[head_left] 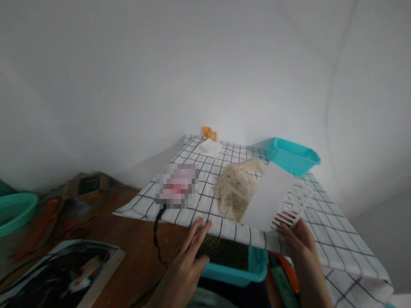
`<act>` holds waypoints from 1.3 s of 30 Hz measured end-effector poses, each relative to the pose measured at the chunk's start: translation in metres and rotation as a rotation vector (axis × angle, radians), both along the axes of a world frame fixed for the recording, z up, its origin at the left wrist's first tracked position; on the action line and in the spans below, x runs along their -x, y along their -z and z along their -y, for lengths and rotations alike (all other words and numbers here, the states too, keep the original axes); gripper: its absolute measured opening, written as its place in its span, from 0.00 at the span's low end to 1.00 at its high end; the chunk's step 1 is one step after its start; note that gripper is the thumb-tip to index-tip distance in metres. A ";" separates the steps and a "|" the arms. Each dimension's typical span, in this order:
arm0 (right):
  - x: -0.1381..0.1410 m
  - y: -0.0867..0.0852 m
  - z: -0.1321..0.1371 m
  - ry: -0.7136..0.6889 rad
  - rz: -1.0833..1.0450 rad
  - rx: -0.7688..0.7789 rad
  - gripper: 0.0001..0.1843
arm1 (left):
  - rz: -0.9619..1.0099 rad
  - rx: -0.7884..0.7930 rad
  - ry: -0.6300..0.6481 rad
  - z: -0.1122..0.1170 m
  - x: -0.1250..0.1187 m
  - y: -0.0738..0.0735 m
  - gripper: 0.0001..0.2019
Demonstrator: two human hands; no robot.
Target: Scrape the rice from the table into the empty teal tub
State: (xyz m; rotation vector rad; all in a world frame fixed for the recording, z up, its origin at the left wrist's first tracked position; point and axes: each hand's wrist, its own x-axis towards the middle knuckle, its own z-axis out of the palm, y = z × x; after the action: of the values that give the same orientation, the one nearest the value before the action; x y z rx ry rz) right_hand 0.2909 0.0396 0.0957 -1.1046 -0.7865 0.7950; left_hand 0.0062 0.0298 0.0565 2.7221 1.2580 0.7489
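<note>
While the right hand (301,240) holds a panel (269,197), cloth (337,239) flanks its right edge.

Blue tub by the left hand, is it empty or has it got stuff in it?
The blue tub isn't empty: small dark greenish grains show inside. I cannot tell how deep.

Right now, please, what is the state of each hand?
Left hand: open, fingers extended, nothing visibly held, beside the lower teal tub.
Right hand: closed, holding the white slotted tool.
</note>
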 end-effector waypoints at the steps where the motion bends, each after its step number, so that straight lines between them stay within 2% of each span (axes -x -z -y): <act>1: 0.000 0.000 0.000 0.000 -0.004 -0.001 0.16 | -0.001 0.006 -0.003 0.000 -0.001 0.000 0.15; 12: -0.004 0.001 0.005 -0.003 0.001 -0.007 0.14 | 0.088 0.050 -0.028 0.002 -0.006 0.003 0.15; 19: -0.006 0.003 0.007 0.002 0.032 0.040 0.15 | 0.057 -0.053 -0.008 0.000 -0.003 0.005 0.17; 23: -0.006 -0.001 0.009 -0.038 0.053 0.051 0.19 | 0.059 0.002 -0.011 0.001 -0.003 0.004 0.17; 26: -0.006 -0.001 0.009 -0.034 0.053 0.044 0.18 | 0.078 0.035 -0.015 0.000 -0.003 0.005 0.16; 34: -0.008 0.006 0.003 -0.056 0.017 -0.023 0.14 | 0.178 0.004 -0.014 -0.003 -0.002 0.008 0.18; 39: -0.010 0.007 0.005 -0.062 0.000 -0.017 0.14 | 0.119 0.028 -0.017 -0.001 -0.002 0.009 0.17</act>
State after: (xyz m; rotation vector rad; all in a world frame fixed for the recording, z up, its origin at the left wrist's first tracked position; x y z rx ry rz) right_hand 0.3008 0.0346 0.0889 -1.0693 -0.8290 0.8391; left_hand 0.0085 0.0311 0.0474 2.6047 1.2579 0.8737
